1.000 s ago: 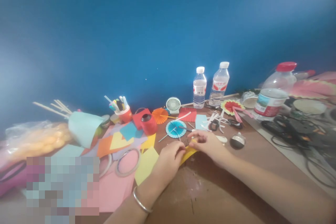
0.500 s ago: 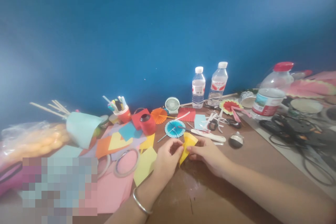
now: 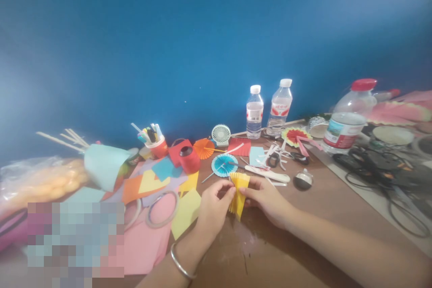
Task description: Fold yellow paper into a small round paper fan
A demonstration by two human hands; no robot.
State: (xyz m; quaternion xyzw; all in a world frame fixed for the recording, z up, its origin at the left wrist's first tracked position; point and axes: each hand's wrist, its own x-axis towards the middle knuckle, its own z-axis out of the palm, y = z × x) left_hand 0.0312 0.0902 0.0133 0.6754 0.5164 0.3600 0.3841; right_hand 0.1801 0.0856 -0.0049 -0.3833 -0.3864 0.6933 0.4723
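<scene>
My left hand (image 3: 213, 209) and my right hand (image 3: 268, 200) pinch a pleated yellow paper (image 3: 238, 191) between them, upright above the brown table (image 3: 286, 252). The folds fan out at the top and narrow toward the bottom. A silver bangle (image 3: 180, 264) circles my left wrist. Just beyond the paper lie a blue paper fan (image 3: 223, 164) and a white-handled tool (image 3: 268, 174).
Coloured paper sheets (image 3: 151, 234) and tape rings (image 3: 162, 209) lie left of my hands. A red pen cup (image 3: 158, 145), orange fan (image 3: 204, 148), small white desk fan (image 3: 221, 134), two water bottles (image 3: 254, 111), scissors (image 3: 275, 159), a big bottle (image 3: 347, 121) and black cables (image 3: 388, 166) crowd the back and right.
The yellow paper went from lying flat under my fingers to being lifted upright and squeezed into pleats. My right hand drew back toward me, uncovering the white-handled tool.
</scene>
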